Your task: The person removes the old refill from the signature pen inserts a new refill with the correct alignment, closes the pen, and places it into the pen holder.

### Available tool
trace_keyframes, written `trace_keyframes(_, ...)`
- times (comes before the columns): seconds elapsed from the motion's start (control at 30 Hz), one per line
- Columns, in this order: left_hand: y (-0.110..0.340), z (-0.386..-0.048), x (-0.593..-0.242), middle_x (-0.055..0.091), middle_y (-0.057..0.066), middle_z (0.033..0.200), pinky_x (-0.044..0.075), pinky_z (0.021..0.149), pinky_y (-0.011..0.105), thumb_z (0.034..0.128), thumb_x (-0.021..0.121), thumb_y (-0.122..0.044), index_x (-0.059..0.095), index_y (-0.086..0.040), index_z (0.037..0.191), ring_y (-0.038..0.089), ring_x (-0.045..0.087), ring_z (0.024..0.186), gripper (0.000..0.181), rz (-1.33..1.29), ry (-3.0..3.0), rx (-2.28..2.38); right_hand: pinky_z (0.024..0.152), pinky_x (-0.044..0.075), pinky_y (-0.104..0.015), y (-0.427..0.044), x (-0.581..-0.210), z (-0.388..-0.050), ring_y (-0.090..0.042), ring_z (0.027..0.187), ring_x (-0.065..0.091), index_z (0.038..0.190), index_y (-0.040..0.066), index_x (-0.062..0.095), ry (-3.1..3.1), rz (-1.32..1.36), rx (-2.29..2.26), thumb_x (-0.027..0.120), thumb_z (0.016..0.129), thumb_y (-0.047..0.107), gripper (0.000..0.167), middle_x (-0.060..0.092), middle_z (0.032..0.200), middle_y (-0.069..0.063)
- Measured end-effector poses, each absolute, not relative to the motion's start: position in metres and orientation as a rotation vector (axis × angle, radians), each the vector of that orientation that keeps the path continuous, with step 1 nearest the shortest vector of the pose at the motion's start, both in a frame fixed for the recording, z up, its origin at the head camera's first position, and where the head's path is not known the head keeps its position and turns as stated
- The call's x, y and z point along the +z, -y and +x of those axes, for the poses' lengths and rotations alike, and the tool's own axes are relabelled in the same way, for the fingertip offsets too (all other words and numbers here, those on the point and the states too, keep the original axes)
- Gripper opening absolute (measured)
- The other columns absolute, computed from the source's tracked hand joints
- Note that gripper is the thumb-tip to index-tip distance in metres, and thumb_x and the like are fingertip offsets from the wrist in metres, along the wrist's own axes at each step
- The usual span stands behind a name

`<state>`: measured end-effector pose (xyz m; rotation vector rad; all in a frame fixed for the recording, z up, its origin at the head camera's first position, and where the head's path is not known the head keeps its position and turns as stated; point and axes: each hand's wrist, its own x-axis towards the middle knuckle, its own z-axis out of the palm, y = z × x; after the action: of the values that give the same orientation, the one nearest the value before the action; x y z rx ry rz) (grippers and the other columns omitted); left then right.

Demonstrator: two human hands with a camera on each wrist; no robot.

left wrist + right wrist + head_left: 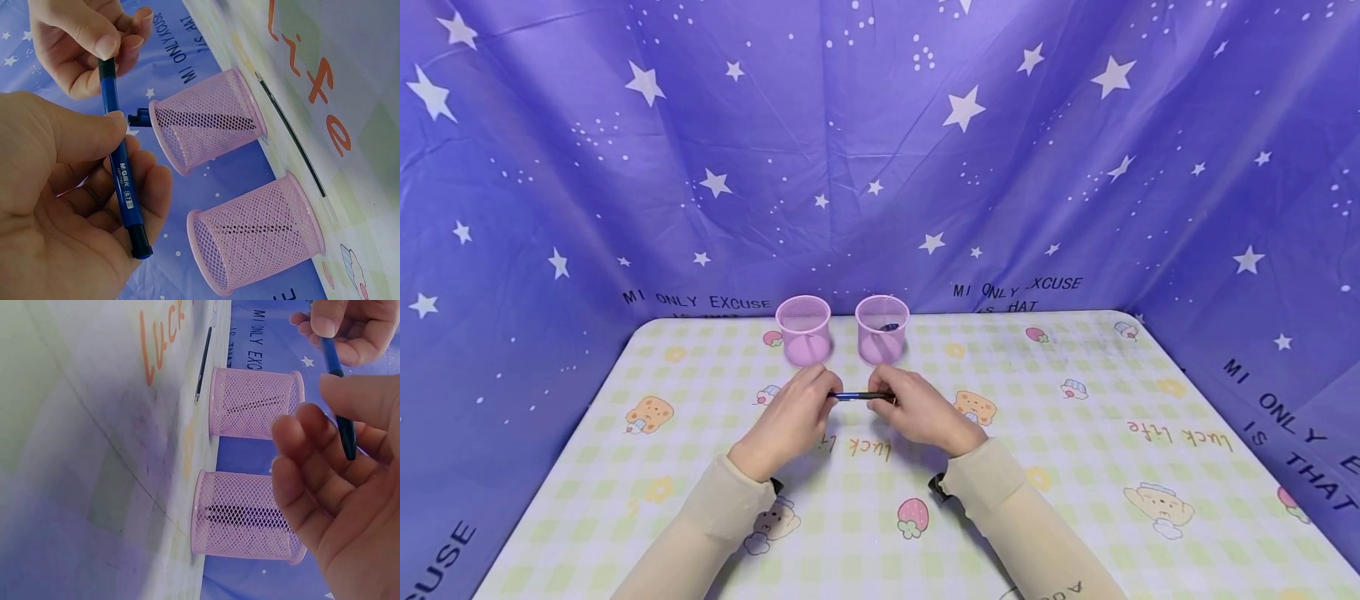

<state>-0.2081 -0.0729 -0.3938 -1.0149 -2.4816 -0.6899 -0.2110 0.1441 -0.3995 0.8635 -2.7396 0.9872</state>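
Observation:
A blue ballpoint pen (853, 397) with dark ends is held level between both hands above the table. My left hand (801, 417) pinches its barrel near one end, and my right hand (917, 408) pinches the dark grip at the tip end. White lettering shows on the barrel (123, 175) in the left wrist view. Beyond the hands, a thin dark pen refill (292, 134) lies on the table beside two pink mesh cups; the hands hide it in the head view.
The right pink cup (882, 346) holds dark blue pens leaning inside it. In the left pink cup (806, 346) a thin dark stick shows through the mesh. Both stand near the back edge of the checked tabletop (1075, 467), before a purple starry curtain (850, 150).

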Motion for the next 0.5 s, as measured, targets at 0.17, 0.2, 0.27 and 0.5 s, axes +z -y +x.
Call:
trace_keyframes(0.17,0.0734,-0.2083,-0.3942,0.052,-0.001,0.083,0.047,0.07,0.032,0.081,0.069,0.005,0.061,-0.006,0.089,0.015,0.051,0.077,0.015,-1.011,2.48,-0.686,0.065,0.045,-0.027,-0.1447,-0.3995,-0.2116,-0.007,0.068,0.051,0.091,0.016,0.057,2.726,0.89,0.963,0.064,0.092,0.015,0.007,0.055,0.078,0.009)
trace_keyframes(0.2,0.0734,-0.2085,-0.3943,0.052,-0.001,0.083,0.047,0.07,0.032,0.0808,0.069,0.005,0.061,-0.006,0.089,0.015,0.051,0.077,0.016,-1.011,2.479,-0.685,0.064,0.045,-0.026,-0.145,-0.3999,-0.2118,-0.007,0.067,0.05,0.09,0.017,0.058,2.725,0.896,0.958,0.063,0.092,0.015,0.006,0.054,0.077,0.009)
trace_keyframes(0.27,0.0737,-0.2092,-0.3952,0.052,-0.001,0.083,0.047,0.069,0.032,0.0806,0.069,0.005,0.061,-0.006,0.088,0.014,0.051,0.076,0.016,-1.01,2.475,-0.68,0.063,0.044,-0.026,-0.1454,-0.4003,-0.212,-0.006,0.066,0.049,0.089,0.017,0.059,2.72,0.904,0.945,0.062,0.094,0.017,0.005,0.053,0.075,0.01)
trace_keyframes(0.5,0.074,-0.2089,-0.3953,0.052,-0.002,0.083,0.048,0.069,0.031,0.0809,0.068,0.006,0.061,-0.006,0.089,0.013,0.051,0.076,0.016,-1.012,2.469,-0.677,0.063,0.043,-0.026,-0.1465,-0.4023,-0.2125,-0.006,0.064,0.047,0.09,0.015,0.063,2.732,0.924,0.879,0.055,0.098,0.021,0.013,0.052,0.074,0.01)
